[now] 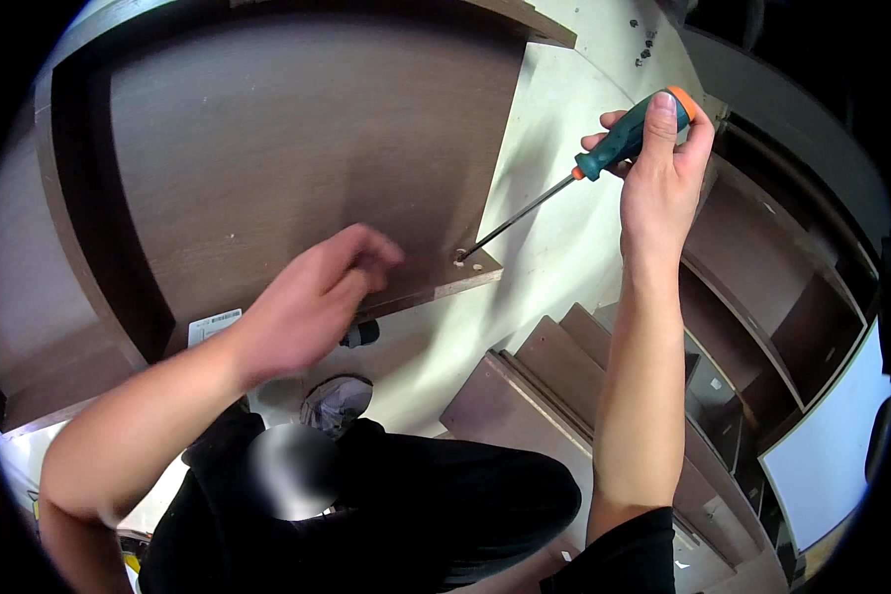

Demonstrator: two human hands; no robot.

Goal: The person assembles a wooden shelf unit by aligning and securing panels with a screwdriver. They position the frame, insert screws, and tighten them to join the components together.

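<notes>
My right hand (pixel 660 188) grips the green and orange handle of a screwdriver (pixel 612 147), its thumb lying along the handle. The long shaft slants down to the left, and its tip meets a small round fitting (pixel 459 262) near the corner of a dark brown furniture panel (pixel 317 129). Beside that fitting shows another small pale spot, perhaps a hole. Over the panel's near edge hovers my left hand (pixel 312 302), its bent fingers smeared by motion; whether it holds something tiny cannot be made out.
Flat brown boards (pixel 554 366) lie stacked on the floor at the lower right. Beyond my right forearm stands a brown cabinet frame (pixel 772 267) with compartments, near a white panel (pixel 832 436). A shoe (pixel 337 403) is below my left hand.
</notes>
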